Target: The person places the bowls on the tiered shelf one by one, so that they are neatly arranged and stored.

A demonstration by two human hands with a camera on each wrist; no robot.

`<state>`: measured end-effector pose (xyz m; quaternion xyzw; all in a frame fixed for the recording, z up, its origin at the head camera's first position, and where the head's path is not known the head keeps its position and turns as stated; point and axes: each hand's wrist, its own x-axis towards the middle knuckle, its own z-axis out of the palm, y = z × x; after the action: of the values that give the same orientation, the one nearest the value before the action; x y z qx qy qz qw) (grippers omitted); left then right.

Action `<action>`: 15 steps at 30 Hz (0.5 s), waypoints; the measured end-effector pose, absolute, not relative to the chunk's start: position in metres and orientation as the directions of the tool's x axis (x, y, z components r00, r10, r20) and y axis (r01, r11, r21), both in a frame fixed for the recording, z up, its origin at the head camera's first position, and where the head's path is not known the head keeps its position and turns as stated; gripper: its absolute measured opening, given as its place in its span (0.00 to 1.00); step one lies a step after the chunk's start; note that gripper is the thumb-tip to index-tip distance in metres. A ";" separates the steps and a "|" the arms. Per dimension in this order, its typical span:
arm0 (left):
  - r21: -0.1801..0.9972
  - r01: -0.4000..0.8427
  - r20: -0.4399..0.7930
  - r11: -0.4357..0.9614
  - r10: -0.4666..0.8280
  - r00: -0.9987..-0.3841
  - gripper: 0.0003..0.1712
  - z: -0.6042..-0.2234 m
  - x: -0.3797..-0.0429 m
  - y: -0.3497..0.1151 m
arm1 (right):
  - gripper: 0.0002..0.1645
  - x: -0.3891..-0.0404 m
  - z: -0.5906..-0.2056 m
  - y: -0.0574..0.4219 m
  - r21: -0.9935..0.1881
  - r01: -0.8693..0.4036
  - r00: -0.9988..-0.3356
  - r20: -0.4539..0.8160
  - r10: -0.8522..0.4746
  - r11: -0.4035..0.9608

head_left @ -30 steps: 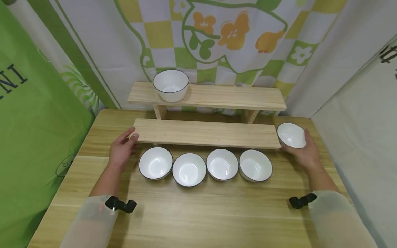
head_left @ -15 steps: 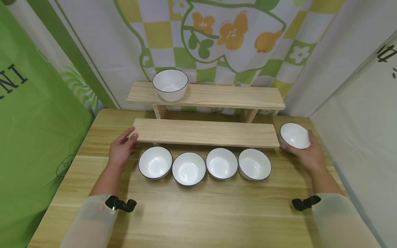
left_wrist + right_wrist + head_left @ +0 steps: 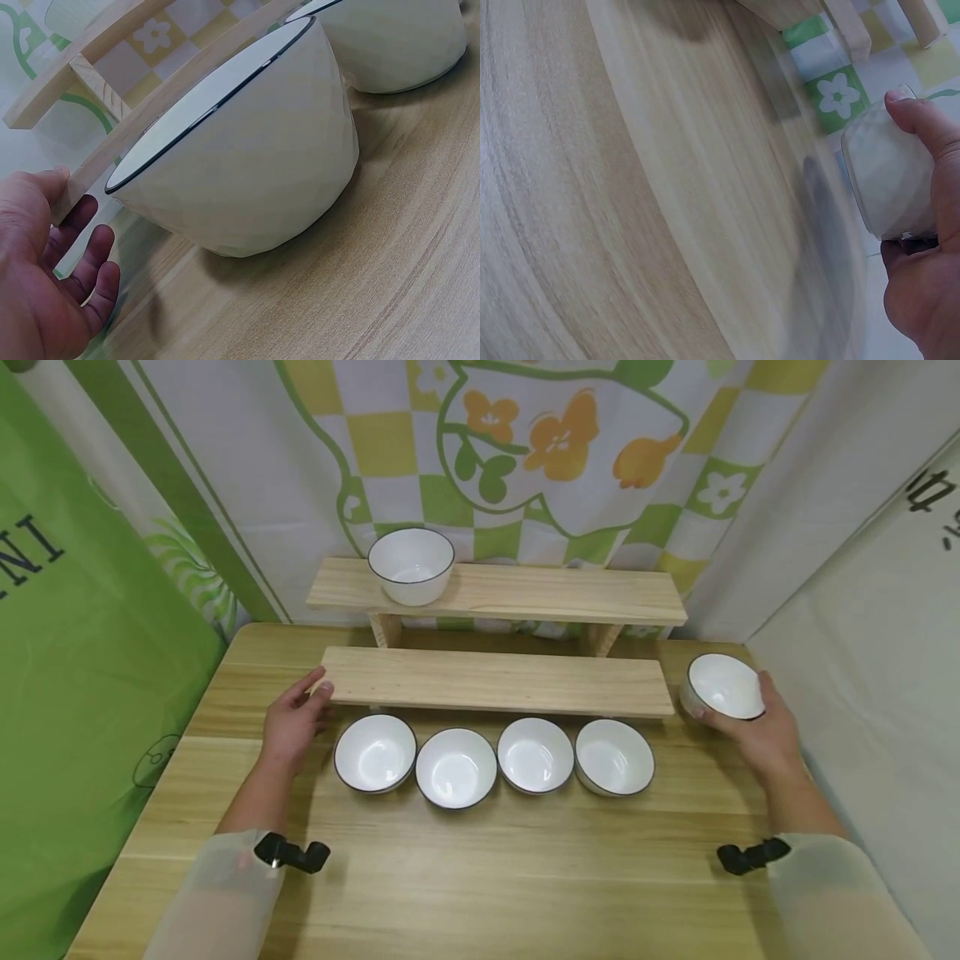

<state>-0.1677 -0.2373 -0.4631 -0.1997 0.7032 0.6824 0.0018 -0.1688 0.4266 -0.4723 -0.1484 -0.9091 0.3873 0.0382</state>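
Bowl [image 3: 723, 687] in the right hand [image 3: 765, 732] lies at three o'clock from the lower board [image 3: 498, 683], just beyond its end and apart from it. The bowl is round, with no long axis of its own; the lower board's long axis runs from nine to three o'clock, roughly towards the bowl. From the right hand's middle, the bowl sits towards half past ten, slightly tilted and seemingly clear of the table [image 3: 495, 877]. The right hand pinches it between thumb and fingers and is by far the nearer one. The left hand [image 3: 291, 722], at nine o'clock, grips the lower board's opposite end, its lower fingers loosely curled.

Counted, there are six bowls: the one held, an upper bowl [image 3: 412, 568] on the upper board [image 3: 562, 593] towards eleven o'clock, and a row of four bowls [image 3: 456, 768] upright on the table at six o'clock. Boards number two; two uprights [image 3: 386, 631] show under the upper one.
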 end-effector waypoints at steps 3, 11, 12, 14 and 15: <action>0.960 -0.279 -0.273 -0.018 -0.283 -0.920 0.33 -0.474 -0.172 -0.242 | 0.75 -0.168 -0.470 0.427 -0.722 0.238 -0.953 -0.045 0.299 0.650; 0.967 -0.254 -0.246 -0.012 -0.295 -0.923 0.35 -0.494 -0.177 -0.248 | 0.74 -0.165 -0.463 0.426 -0.724 0.217 -0.954 -0.015 0.298 0.655; 0.968 -0.250 -0.243 -0.012 -0.294 -0.924 0.35 -0.494 -0.177 -0.248 | 0.74 -0.164 -0.461 0.426 -0.726 0.214 -0.955 -0.013 0.298 0.654; 0.969 -0.245 -0.238 -0.013 -0.293 -0.926 0.35 -0.493 -0.178 -0.248 | 0.73 -0.163 -0.458 0.425 -0.725 0.211 -0.955 -0.011 0.296 0.656; 0.970 -0.244 -0.237 -0.014 -0.292 -0.926 0.35 -0.493 -0.177 -0.247 | 0.73 -0.162 -0.456 0.425 -0.725 0.209 -0.956 -0.011 0.293 0.657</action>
<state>-0.1775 -0.2472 -0.4925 -0.1909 0.7017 0.6861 -0.0178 -0.1622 0.4246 -0.4563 -0.1382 -0.9085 0.3907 0.0536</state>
